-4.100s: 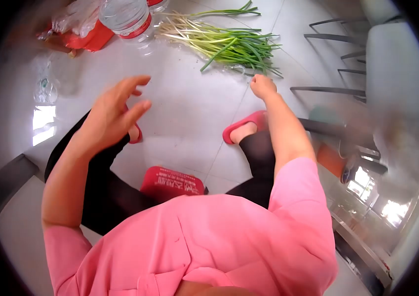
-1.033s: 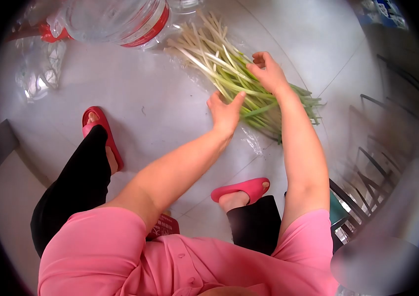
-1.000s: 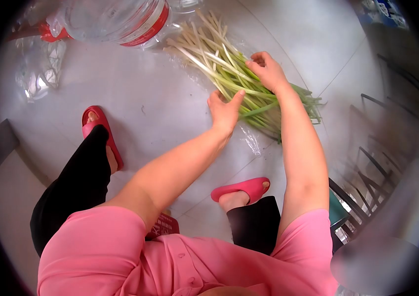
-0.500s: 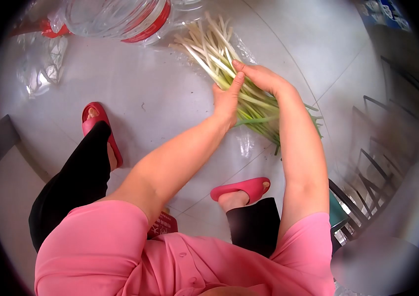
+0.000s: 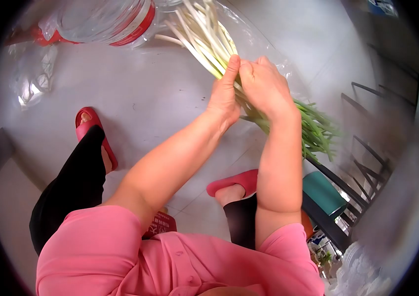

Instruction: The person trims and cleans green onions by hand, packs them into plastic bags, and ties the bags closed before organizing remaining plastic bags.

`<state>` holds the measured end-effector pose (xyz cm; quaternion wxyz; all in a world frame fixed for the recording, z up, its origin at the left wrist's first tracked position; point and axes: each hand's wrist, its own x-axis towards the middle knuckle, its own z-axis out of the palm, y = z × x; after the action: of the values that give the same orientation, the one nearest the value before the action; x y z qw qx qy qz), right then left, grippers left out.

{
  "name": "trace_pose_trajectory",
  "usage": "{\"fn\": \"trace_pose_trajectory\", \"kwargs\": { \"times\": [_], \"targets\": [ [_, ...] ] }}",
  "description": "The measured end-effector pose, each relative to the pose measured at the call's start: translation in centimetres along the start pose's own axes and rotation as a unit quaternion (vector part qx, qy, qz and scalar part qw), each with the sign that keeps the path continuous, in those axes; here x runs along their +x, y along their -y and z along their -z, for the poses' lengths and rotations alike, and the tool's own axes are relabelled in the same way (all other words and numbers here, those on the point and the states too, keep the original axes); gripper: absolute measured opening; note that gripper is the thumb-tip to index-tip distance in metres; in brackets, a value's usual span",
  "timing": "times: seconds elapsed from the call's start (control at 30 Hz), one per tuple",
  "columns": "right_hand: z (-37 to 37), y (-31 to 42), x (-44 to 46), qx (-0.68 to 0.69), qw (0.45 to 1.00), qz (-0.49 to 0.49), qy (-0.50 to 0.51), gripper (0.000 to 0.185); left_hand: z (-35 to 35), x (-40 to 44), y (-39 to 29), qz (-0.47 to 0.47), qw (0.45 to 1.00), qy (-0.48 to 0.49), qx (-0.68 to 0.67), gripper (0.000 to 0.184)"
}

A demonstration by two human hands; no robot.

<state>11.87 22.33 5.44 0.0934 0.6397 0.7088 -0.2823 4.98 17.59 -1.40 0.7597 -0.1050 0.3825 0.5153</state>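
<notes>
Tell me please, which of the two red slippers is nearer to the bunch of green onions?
The right slipper: it is below the green onions in the picture, while the left slipper is farther off, to the left.

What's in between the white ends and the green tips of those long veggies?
The left hand and right hand, gripping the stalks, are between the white ends and green tips. The head view shows it.
</notes>
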Motion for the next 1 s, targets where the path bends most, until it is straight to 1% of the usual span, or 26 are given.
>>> {"fn": "trace_pose_trajectory", "kwargs": {
  "times": [0.03,0.1,0.13,0.17,0.23,0.27,0.3,0.33,0.37,0.4,0.43,0.5,0.53,0.57,0.63,0.67,0.73,0.77,0.8,0.83,0.87,0.93,0.97,1.0],
  "targets": [
    [0.3,0.3,-0.9,-0.002,1.000,-0.005,-0.005,0.048,-0.4,-0.3,0.0,0.003,1.000,0.007,0.001,0.067],
    [1.2,1.3,-2.7,-0.003,0.994,0.033,-0.102,0.042,-1.5,-1.4,-0.3,-0.020,0.999,0.042,-0.018,0.058],
    [1.7,1.6,-3.5,-0.009,0.993,0.029,-0.111,0.042,-2.3,-2.4,-0.6,-0.019,0.998,0.048,-0.031,0.044],
    [2.4,2.0,-4.3,-0.030,0.990,0.039,-0.135,0.040,-3.1,-3.3,-1.0,-0.016,0.998,0.059,-0.032,0.044],
    [4.1,2.8,-6.3,-0.061,0.982,0.043,-0.173,0.038,-5.1,-5.9,-1.8,-0.037,0.992,0.112,-0.038,0.034],
    [5.1,3.2,-7.1,-0.072,0.979,0.045,-0.184,0.036,-6.5,-7.2,-2.3,-0.023,0.991,0.114,-0.059,0.027],
    [6.1,3.7,-8.3,-0.083,0.976,0.048,-0.198,0.034,-6.8,-8.0,-2.1,-0.022,0.989,0.130,-0.060,0.027],
    [6.7,4.3,-9.5,-0.090,0.972,0.046,-0.212,0.034,-6.8,-8.4,-1.9,-0.040,0.984,0.160,-0.069,0.027],
    [7.6,5.0,-11.1,-0.110,0.959,0.066,-0.252,0.031,-7.5,-9.2,-1.8,-0.056,0.976,0.197,-0.077,0.032],
    [8.5,5.9,-12.9,-0.127,0.945,0.089,-0.289,0.028,-8.6,-10.9,-2.4,-0.040,0.975,0.197,-0.093,0.030],
    [9.3,7.0,-14.7,-0.133,0.939,0.085,-0.305,0.028,-9.1,-12.5,-3.0,-0.040,0.972,0.214,-0.090,0.030],
    [10.5,9.0,-18.5,-0.104,0.934,0.118,-0.322,0.028,-9.4,-15.6,-4.4,-0.040,0.959,0.258,-0.108,0.030],
    [11.4,9.7,-20.8,-0.076,0.938,0.131,-0.312,0.031,-9.6,-17.0,-5.1,-0.028,0.960,0.252,-0.120,0.031],
    [12.4,10.0,-23.0,-0.077,0.934,0.131,-0.324,0.031,-9.8,-18.2,-5.7,-0.030,0.957,0.263,-0.115,0.031],
    [14.2,10.6,-27.6,0.049,0.934,0.179,-0.305,0.033,-10.2,-22.0,-7.2,-0.133,0.965,0.220,-0.051,0.038],
    [15.4,10.8,-30.0,0.047,0.927,0.170,-0.331,0.026,-10.4,-24.1,-8.2,-0.122,0.962,0.242,-0.025,0.042],
    [16.8,9.8,-34.1,0.118,0.920,0.116,-0.356,0.016,-10.2,-27.7,-9.8,-0.135,0.959,0.251,-0.005,0.042],
    [17.6,9.8,-35.9,0.086,0.924,0.061,-0.367,0.015,-9.9,-29.0,-10.9,-0.139,0.959,0.247,0.011,0.043],
    [18.1,9.9,-37.8,0.056,0.925,0.003,-0.376,0.014,-9.4,-29.9,-12.1,-0.144,0.956,0.255,0.030,0.042],
    [18.3,9.3,-39.2,0.060,0.923,0.006,-0.380,0.014,-8.9,-31.0,-13.2,-0.148,0.954,0.257,0.034,0.042],
    [18.3,8.5,-40.1,0.024,0.923,-0.023,-0.384,0.018,-8.5,-32.1,-14.3,-0.145,0.952,0.268,0.035,0.042],
    [17.3,7.5,-41.0,-0.006,0.919,-0.052,-0.390,0.024,-7.4,-34.3,-16.7,-0.139,0.942,0.300,0.055,0.041],
    [16.6,6.7,-41.4,0.012,0.908,0.048,-0.415,0.030,-7.0,-34.8,-17.5,-0.146,0.938,0.302,0.083,0.040],
    [15.9,7.0,-41.5,0.026,0.888,0.146,-0.435,0.037,-6.4,-35.2,-18.5,-0.149,0.938,0.302,0.083,0.040]
  ]
}}
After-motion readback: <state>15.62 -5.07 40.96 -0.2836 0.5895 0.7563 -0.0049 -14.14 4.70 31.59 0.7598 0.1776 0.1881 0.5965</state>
